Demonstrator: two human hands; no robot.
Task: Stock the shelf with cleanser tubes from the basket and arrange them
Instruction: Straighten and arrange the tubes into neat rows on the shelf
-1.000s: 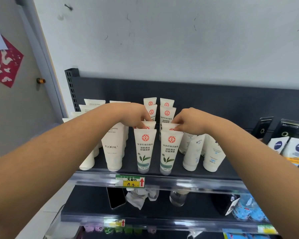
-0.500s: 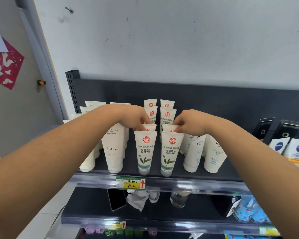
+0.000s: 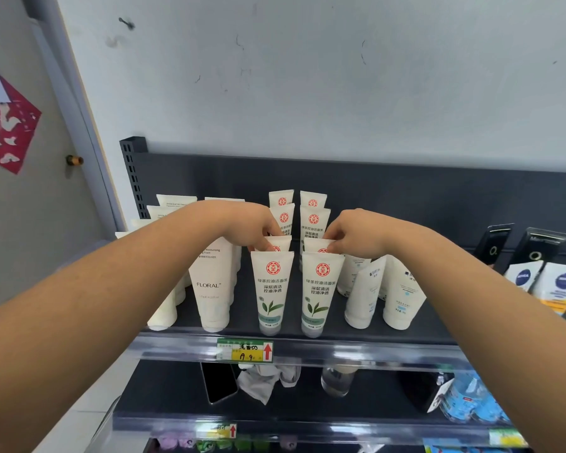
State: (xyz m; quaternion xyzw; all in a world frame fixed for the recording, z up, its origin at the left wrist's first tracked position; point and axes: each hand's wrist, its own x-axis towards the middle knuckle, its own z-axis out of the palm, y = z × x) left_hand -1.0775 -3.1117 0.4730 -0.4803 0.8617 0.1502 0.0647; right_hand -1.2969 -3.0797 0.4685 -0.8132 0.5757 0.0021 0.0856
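- Two hands at mid-frame: we see the left hand (image 3: 249, 228) pinching a second-row tube (image 3: 280, 244), the right hand (image 3: 356, 235) pinching its neighbour (image 3: 316, 245).
- Two front tubes (image 3: 272, 289) stand just before them on the shelf (image 3: 340, 349).
- Risk, we judge: a forward nudge topples these; basket unseen.

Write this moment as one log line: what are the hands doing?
left hand: pinches left second-row tube | right hand: pinches right second-row tube | front pair: upright | step: arranging

light: bright, even, soft shadows | glare: shelf rail (image 3: 356, 353) | edges: wide-angle bend | focus: sharp ctr, corners soft
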